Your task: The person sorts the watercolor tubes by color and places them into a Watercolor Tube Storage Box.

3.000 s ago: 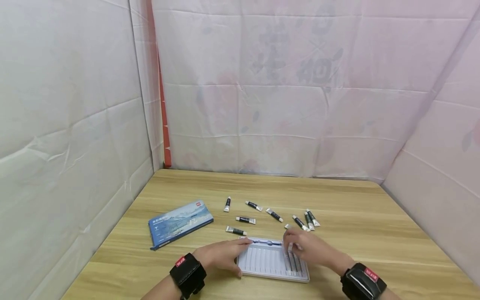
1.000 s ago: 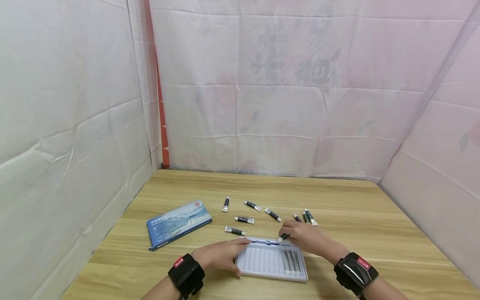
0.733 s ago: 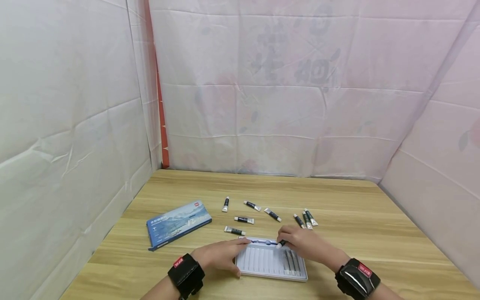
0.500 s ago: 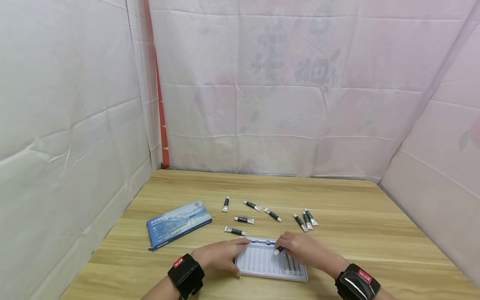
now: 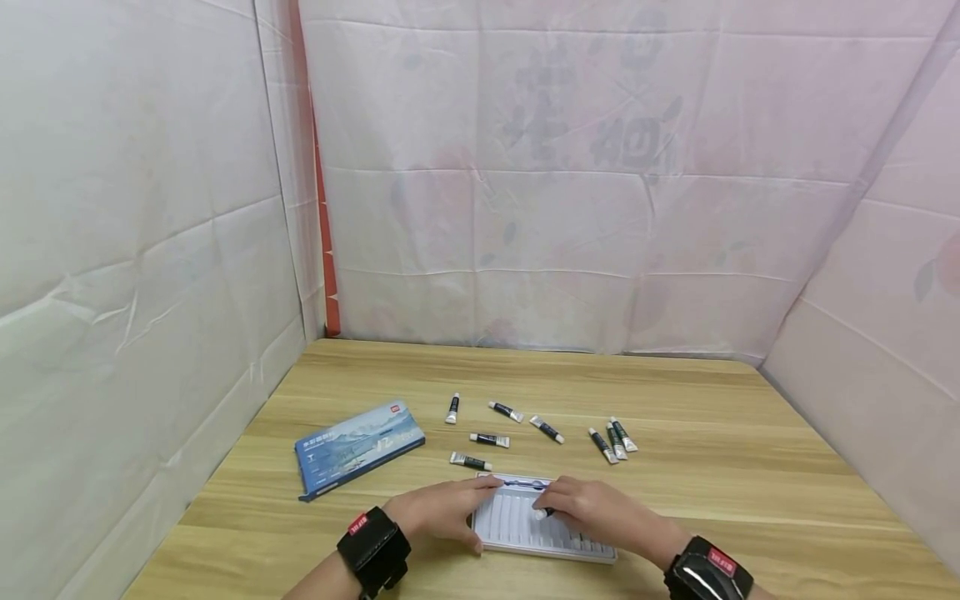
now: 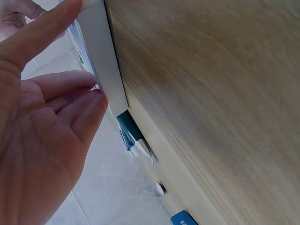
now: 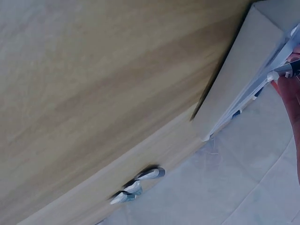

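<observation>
My left hand (image 5: 438,510) grips the left side of a white plastic tray (image 5: 547,552), thumb at the front corner and fingers at the back edge. My right hand (image 5: 592,508) pinches a small paint tube (image 5: 542,513) with a white cap above the tray's slots. In the right wrist view the dark body of this paint tube (image 7: 291,69) shows at the fingertips. Several slots in the tray are bare; paint tubes in its right end are mostly hidden beneath my right hand. A slim blue paintbrush (image 5: 521,483) lies along the tray's back.
A blue cardboard box (image 5: 360,450) lies left of the tray. Behind the tray, several dark paint tubes are scattered, one paint tube (image 5: 470,461) close to its back edge. Three stand grouped at the right, including a paint tube (image 5: 602,446). White sheets (image 5: 555,183) enclose the table.
My right hand took a paint tube from behind the tray and brought it over the slots, moving left and toward me. My left hand stays on the tray.
</observation>
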